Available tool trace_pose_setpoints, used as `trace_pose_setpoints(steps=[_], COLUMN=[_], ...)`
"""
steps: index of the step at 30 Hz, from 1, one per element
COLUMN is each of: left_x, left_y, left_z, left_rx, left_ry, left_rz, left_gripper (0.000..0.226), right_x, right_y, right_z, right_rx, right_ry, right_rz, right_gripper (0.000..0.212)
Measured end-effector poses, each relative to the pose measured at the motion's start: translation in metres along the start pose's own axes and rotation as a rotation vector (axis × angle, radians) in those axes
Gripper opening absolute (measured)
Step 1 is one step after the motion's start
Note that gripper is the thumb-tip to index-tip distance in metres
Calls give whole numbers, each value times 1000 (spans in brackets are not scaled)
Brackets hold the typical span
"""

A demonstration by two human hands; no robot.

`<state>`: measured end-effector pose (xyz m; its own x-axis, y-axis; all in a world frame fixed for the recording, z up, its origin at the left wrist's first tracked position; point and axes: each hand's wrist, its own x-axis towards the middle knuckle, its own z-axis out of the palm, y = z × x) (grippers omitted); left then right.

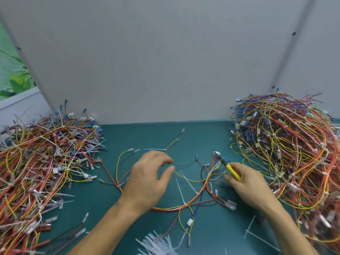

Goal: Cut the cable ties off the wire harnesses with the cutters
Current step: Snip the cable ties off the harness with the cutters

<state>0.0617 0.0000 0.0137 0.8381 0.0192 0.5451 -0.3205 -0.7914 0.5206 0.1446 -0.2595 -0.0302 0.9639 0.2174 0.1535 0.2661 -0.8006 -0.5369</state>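
White plastic strips, the cut-off ties (156, 243), are lying in a messy bunch close to the person's body, between the two forearms. A few more loose ties (257, 234) are lying beside the right forearm. All of it is sitting on a green mat (110, 208).

A little farther out, between the two wrists, one wire harness (185, 205) is spreading over the mat. Its red, orange, yellow, blue and black wires are running under and between both hands. White cable ties (181, 192) are wrapping it in a few spots, and their long tails are sticking out between the hands. A small white plug (189, 222) is sitting on its blue wire, nearer the person.

The left hand (147, 177) is hovering palm down over the harness. Its fingers are bending loosely. The thumb and first finger are apart, with a thin wire passing by their tips. I cannot tell if they are touching it.

The right hand (246, 183) is gripping the cutters (230, 169) by the yellow handle. The dark tip is pointing away from the person, in among some wire ends just past the fingers.

Out to the left of the left hand, a big left heap (36, 162) of harnesses is piling up, with many white tie tails poking out. Out to the right of the right hand, a right heap (287, 144) is standing even taller.

Past both hands, a grey board (165, 52) is standing up at the far edge of the mat.
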Motion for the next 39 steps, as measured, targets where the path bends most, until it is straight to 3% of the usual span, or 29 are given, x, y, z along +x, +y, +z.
trace_pose_setpoints(steps=[6, 10, 14, 20, 26, 29, 39], left_x=[36, 51, 58, 61, 54, 51, 48], left_y=[12, 4, 7, 21, -3, -12, -10], left_z=[43, 70, 94, 124, 128, 124, 127], left_rx=[-27, 1, 86, 198, -340, -591, -609], left_ry=[-389, -497, -567, -520, -382, -375, -334], left_rz=[-25, -139, -125, -116, -519, -604, -598], left_gripper=[24, 27, 28, 25, 9, 12, 14], right_x=[-1, -2, -4, -5, -7, -8, -9], right_y=[2, 5, 7, 11, 8, 4, -6], right_z=[-8, -12, -11, -11, -9, -8, -3], right_rx=[-221, -333, -406, -536, -567, -602, -704], right_ry=[-46, -10, -27, -114, -113, -114, -137], right_rz=[43, 95, 147, 78, 11, -26, -31], right_gripper=[11, 16, 19, 21, 27, 31, 33])
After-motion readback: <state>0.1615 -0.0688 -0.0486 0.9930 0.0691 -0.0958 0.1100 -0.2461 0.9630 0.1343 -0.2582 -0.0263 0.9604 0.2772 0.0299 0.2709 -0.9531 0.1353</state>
